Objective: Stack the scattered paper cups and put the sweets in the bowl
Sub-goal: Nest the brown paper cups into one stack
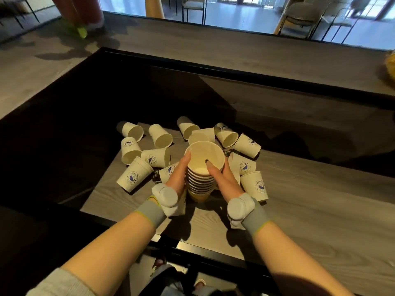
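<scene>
Both hands, left hand (178, 173) and right hand (224, 178), clasp the upright cup stack (202, 180) (loose cups (136, 175) scattered around) on the table (299, 199).

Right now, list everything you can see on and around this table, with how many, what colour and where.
stack of paper cups: one, white, nested upright, centre of table, held between both hands
loose paper cups: about a dozen, white with blue logo, mostly lying on their sides around the stack
sweets: a few, dark wrappers, mostly hidden among the cups
table: one, grey wood with black border
chairs: several, far background
left hand: grips the stack's left side
right hand: grips its right side
</scene>
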The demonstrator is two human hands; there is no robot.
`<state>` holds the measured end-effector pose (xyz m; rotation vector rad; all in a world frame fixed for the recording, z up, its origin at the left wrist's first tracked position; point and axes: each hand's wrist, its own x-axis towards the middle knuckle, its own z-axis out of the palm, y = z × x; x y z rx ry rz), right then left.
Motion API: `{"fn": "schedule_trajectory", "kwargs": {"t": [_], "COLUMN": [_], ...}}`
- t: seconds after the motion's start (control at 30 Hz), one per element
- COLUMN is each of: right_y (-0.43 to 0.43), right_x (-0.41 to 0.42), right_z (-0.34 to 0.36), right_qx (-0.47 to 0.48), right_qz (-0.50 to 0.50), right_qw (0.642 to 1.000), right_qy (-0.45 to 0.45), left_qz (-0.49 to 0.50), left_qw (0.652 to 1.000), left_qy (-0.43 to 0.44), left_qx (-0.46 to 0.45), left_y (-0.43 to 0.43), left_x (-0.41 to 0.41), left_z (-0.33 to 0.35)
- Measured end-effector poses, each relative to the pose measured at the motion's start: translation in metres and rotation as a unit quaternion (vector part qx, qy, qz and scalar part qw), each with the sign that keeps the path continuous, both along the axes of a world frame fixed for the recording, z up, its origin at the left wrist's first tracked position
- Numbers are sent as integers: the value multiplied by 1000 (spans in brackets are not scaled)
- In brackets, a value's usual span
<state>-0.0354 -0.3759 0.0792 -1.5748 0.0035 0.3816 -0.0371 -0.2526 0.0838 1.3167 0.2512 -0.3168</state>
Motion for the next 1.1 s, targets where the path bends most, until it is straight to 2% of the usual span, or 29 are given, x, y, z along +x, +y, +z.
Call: {"fn": "schedule_trajectory", "kwargs": {"t": [0.17,0.27,0.5,0.8,1.0,1.1], "right_y": [5,6,25,72,121,154], "right_x": [0,11,54,128,195,252], "right_z": [21,47,117,209,265,270], "right_qx": [7,18,-21,20,15,45], "right_qz": [-30,-51,-73,-60,-56,-73], "right_qw": [999,998,997,994,991,985], "right_qy": [12,15,-30,-89,-123,-153], "left_qz": [11,-2,-19,-50,-2,17], "left_qw": [999,999,998,993,994,989], "left_qy": [-10,-38,-59,-109,-105,-142], "left_qx": [-39,-23,-4,17,30,38], "left_y": [-4,-1,19,70,108,127], "left_x": [6,21,61,116,164,193], "left_z": [13,36,112,218,276,296]}}
